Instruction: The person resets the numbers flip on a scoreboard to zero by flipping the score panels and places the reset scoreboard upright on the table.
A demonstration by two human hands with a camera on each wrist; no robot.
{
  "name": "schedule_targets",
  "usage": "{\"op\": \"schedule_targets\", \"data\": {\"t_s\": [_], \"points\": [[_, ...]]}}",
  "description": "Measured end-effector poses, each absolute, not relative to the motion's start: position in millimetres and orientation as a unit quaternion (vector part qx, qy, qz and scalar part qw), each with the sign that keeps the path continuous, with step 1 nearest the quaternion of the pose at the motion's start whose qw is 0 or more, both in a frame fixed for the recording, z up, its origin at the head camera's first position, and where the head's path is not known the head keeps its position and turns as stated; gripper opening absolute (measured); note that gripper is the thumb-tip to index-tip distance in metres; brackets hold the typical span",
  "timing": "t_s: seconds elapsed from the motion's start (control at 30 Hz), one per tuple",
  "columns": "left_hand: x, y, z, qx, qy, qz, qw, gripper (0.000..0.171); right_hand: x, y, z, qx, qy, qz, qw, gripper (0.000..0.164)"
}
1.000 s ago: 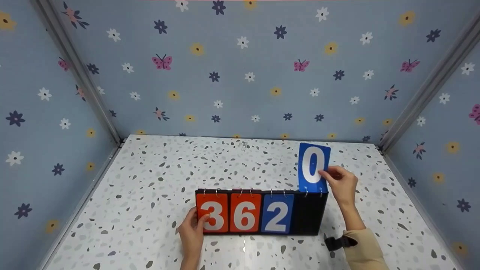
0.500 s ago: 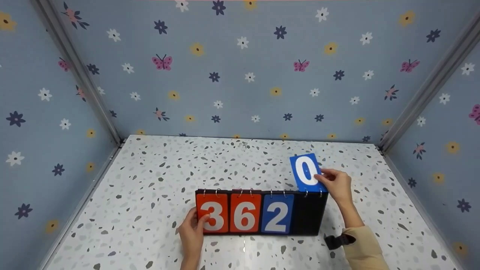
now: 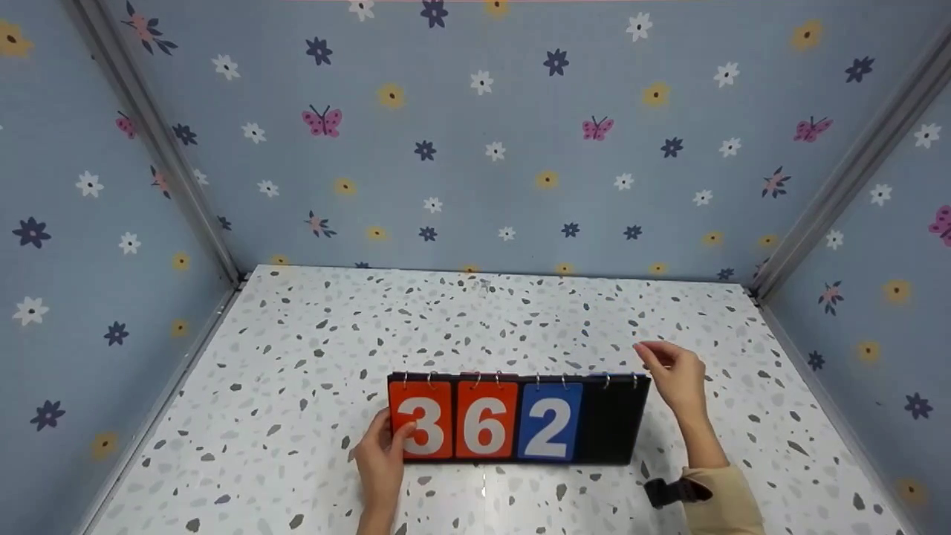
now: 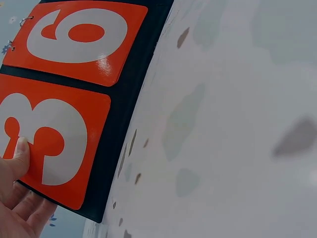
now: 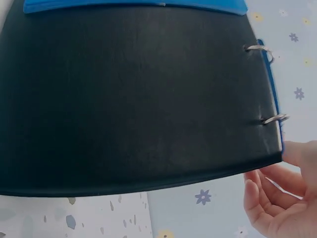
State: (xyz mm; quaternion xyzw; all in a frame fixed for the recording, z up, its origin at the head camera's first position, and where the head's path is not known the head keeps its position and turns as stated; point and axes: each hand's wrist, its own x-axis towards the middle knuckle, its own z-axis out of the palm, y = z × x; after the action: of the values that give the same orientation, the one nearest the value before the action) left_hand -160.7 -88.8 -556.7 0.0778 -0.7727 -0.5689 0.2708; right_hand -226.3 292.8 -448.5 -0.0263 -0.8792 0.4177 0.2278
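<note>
A black flip scoreboard stands on the table with red cards 3 and 6 and a blue card 2 hanging in front from metal rings. Its rightmost panel shows bare black. Behind that panel, the edge of a blue card shows at the rings in the right wrist view. My left hand grips the left end, thumb on the 3 card and fingers behind. My right hand is just beyond the top right corner, fingers loosely bent and holding nothing.
The speckled white table ends at a blue flowered back wall, with side walls left and right. A black strap with a buckle sits at the right sleeve.
The blue 0 card, pinched upright by my right hand earlier, has tipped left and dropped behind the scoreboard. My right hand has let go of it. The left hand stays in place.
</note>
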Motion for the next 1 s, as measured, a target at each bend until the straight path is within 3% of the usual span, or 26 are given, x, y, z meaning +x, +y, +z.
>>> {"op": "schedule_targets", "data": {"t_s": [0.3, 0.53, 1.0], "points": [[-161, -89, -556, 0.080, -0.775, -0.567, 0.268, 0.028, -199, 282, -447, -0.025, -0.817, 0.462, 0.345, 0.009], [-161, -89, -556, 0.081, -0.774, -0.572, 0.259, 0.028, -163, 250, -432, 0.002, -0.749, 0.551, 0.367, 0.005], [-160, -88, -555, 0.074, -0.767, -0.579, 0.266, 0.029, -156, 228, -539, 0.069, -0.677, 0.653, 0.331, 0.019]]}}
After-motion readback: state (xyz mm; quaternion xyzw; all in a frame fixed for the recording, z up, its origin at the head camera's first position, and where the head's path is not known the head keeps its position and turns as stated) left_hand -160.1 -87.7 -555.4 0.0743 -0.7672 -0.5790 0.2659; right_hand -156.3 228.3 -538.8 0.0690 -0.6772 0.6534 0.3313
